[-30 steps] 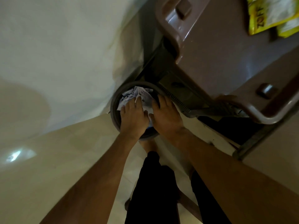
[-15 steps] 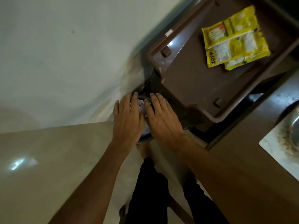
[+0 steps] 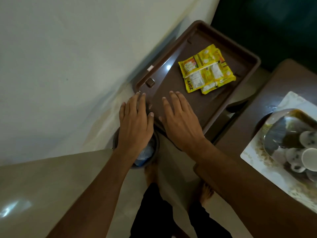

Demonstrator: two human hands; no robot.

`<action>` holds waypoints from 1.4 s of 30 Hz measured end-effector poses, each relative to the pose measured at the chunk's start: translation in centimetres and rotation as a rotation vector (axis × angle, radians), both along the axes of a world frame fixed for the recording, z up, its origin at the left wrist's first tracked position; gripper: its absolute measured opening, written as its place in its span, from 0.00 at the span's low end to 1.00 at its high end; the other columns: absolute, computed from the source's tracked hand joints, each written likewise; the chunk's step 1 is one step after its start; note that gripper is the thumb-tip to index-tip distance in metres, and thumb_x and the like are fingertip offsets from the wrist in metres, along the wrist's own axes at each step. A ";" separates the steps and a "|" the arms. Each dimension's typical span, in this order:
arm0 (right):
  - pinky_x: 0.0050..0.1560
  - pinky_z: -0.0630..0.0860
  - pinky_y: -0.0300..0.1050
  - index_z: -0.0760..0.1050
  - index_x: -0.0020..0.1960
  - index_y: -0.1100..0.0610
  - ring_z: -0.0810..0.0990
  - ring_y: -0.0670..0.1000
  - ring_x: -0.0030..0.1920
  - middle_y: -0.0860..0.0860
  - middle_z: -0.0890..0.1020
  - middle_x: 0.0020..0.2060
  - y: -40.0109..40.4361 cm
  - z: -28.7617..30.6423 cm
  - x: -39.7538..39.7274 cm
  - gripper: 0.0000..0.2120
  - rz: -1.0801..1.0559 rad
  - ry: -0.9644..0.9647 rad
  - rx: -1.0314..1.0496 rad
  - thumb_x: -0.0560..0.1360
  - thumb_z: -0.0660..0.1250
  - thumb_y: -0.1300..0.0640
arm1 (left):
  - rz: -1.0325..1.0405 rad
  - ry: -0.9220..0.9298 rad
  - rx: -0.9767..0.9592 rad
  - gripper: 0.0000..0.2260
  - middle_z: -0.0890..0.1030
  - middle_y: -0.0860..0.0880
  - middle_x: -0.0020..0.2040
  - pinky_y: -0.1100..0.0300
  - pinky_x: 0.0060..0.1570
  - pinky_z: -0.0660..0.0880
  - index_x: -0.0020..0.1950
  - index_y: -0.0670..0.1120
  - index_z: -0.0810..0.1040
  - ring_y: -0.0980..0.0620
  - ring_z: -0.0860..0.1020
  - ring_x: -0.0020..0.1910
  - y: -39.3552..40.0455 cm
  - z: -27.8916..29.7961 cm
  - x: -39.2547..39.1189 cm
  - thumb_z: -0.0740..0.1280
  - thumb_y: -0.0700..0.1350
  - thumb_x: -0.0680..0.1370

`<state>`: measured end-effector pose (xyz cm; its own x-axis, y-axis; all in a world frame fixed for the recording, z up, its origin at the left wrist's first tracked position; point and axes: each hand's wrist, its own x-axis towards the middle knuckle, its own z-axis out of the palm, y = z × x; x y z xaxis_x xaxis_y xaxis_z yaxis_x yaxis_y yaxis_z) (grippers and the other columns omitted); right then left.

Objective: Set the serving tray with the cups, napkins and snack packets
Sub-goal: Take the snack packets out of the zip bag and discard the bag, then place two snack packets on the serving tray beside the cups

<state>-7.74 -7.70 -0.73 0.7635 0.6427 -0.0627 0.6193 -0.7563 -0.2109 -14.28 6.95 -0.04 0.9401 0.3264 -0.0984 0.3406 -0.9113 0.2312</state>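
Head view, looking down: black trousers (image 3: 154, 213) and bare feet on the pale floor (image 3: 173, 170) closest to the camera. Both forearms reach forward. Left hand (image 3: 135, 124) flat, fingers spread, holding nothing, hovering over a round dark bin (image 3: 155, 148) on the floor with something bluish inside; its fingertips overlap the near-left corner of the tray. Right hand (image 3: 180, 122) also flat and empty, fingers extended over the near end of the brown serving tray (image 3: 171, 83); cannot tell whether it touches the surface. Tray sits on a low stand beside the white wall (image 3: 68, 57). Yellow snack packets (image 3: 206, 68), overlapping, lie on the far half of the tray, well apart from both hands. To the right, a brown table (image 3: 274, 86) holds a white mat (image 3: 267, 170) with a metal bowl (image 3: 283, 133) and several small pale cups (image 3: 308, 158) clustered together, partly blurred. Napkins not visible.
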 end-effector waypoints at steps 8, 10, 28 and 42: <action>0.79 0.63 0.60 0.63 0.78 0.64 0.63 0.65 0.79 0.66 0.66 0.77 -4.4 -0.6 5.6 0.30 -0.230 -0.023 -0.045 0.84 0.57 0.45 | -0.152 -0.053 -0.026 0.27 0.66 0.42 0.80 0.42 0.80 0.59 0.81 0.43 0.61 0.44 0.64 0.80 -3.0 -0.8 8.5 0.60 0.50 0.84; 0.79 0.64 0.60 0.64 0.77 0.63 0.64 0.64 0.78 0.66 0.68 0.76 -5.4 -0.9 7.2 0.29 -0.289 -0.021 -0.020 0.84 0.57 0.46 | -0.183 -0.051 -0.047 0.27 0.66 0.42 0.80 0.42 0.80 0.60 0.81 0.44 0.61 0.44 0.63 0.80 -4.0 -1.2 10.9 0.60 0.50 0.84; 0.55 0.81 0.45 0.77 0.69 0.58 0.83 0.48 0.52 0.52 0.85 0.54 -5.2 -2.4 19.1 0.18 -0.900 0.161 0.614 0.79 0.71 0.59 | 0.155 -0.058 -0.901 0.12 0.77 0.60 0.55 0.52 0.56 0.79 0.67 0.53 0.76 0.53 0.79 0.55 -5.3 -6.5 19.5 0.64 0.49 0.83; 0.51 0.70 0.59 0.87 0.52 0.55 0.81 0.62 0.55 0.50 0.86 0.51 -3.5 -3.7 8.7 0.08 -0.050 -0.094 0.612 0.78 0.72 0.65 | 0.718 0.209 -1.596 0.15 0.86 0.39 0.46 0.50 0.43 0.82 0.54 0.40 0.84 0.41 0.85 0.42 0.5 -5.4 22.1 0.71 0.52 0.79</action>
